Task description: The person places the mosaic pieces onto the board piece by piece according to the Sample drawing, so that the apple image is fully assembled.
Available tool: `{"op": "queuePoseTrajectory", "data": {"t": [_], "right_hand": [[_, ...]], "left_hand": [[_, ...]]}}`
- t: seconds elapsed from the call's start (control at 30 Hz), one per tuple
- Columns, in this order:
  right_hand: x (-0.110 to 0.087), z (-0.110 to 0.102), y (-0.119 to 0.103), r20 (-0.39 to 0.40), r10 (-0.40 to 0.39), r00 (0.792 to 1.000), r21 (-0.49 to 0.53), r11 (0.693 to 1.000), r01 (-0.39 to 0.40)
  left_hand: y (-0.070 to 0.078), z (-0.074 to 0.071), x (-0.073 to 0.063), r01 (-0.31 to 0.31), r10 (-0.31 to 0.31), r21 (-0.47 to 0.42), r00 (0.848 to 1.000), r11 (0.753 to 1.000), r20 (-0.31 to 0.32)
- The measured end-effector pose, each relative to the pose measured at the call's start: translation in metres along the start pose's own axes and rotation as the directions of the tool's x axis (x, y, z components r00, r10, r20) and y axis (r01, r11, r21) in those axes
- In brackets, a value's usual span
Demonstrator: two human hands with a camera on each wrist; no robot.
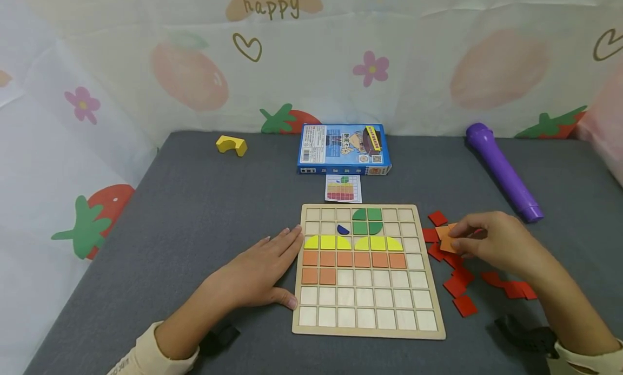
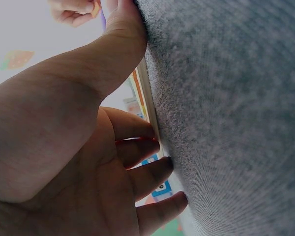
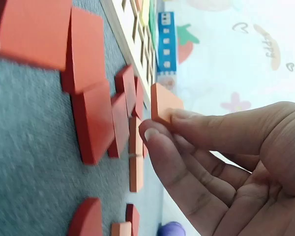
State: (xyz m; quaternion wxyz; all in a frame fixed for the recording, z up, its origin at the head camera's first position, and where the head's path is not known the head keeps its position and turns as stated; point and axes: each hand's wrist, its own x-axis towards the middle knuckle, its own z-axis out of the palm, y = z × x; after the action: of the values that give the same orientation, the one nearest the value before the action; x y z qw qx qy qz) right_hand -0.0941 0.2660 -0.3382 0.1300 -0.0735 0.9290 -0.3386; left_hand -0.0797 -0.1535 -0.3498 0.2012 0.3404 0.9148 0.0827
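Note:
A wooden grid board [image 1: 370, 334] lies flat on the table. Green pieces [image 1: 367, 222], a blue piece [image 1: 343, 230], yellow pieces [image 1: 328, 242] and a row of orange squares [image 1: 362, 259] fill some cells, with two more orange squares [image 1: 318, 276] below that row. Against the board's left edge rests my left hand [image 1: 258, 272], its fingers extended and thumb spread; the left wrist view shows these fingers [image 2: 152, 177] at the rim. To the right of the board, my right hand [image 1: 496, 242] pinches an orange square tile [image 3: 163, 104] between thumb and fingers, above scattered tiles.
Red tiles [image 1: 465, 306] and a few orange tiles [image 3: 135, 172] lie loose right of the board. Behind it are a picture card [image 1: 343, 189] and a blue box [image 1: 345, 147]. A purple microphone-shaped stick [image 1: 506, 172] lies far right, a yellow arch block [image 1: 232, 144] far left.

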Motion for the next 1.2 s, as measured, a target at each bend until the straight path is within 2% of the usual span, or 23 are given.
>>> {"op": "queuePoseTrajectory", "data": {"t": [0.1,0.3,0.53,0.73,0.97,1.2], "right_hand": [[0.001,0.002,-0.003,0.040,0.012,0.999,0.079,0.997,-0.015],[0.003,0.006,-0.010,0.086,-0.035,0.996,0.132,0.991,0.024],[0.006,0.013,-0.020,0.145,-0.072,0.987,0.261,0.965,0.032],[0.011,0.022,-0.031,0.179,-0.086,0.980,0.278,0.960,0.033],[0.017,0.033,-0.038,0.202,-0.196,0.960,0.303,0.944,0.129],[0.022,0.046,-0.050,0.222,-0.239,0.945,0.285,0.943,0.172]], "left_hand": [[0.000,0.000,0.001,0.001,-0.001,0.000,1.000,1.000,0.004],[0.000,0.000,0.000,0.003,-0.003,-0.002,1.000,1.000,0.008],[0.000,0.000,0.001,0.006,-0.006,-0.007,1.000,1.000,0.009],[0.000,0.000,0.001,0.011,-0.011,-0.001,1.000,1.000,0.005],[0.001,0.000,0.001,0.010,-0.010,-0.006,1.000,1.000,0.007],[0.000,0.001,0.002,0.016,-0.016,0.001,1.000,1.000,0.012]]}}
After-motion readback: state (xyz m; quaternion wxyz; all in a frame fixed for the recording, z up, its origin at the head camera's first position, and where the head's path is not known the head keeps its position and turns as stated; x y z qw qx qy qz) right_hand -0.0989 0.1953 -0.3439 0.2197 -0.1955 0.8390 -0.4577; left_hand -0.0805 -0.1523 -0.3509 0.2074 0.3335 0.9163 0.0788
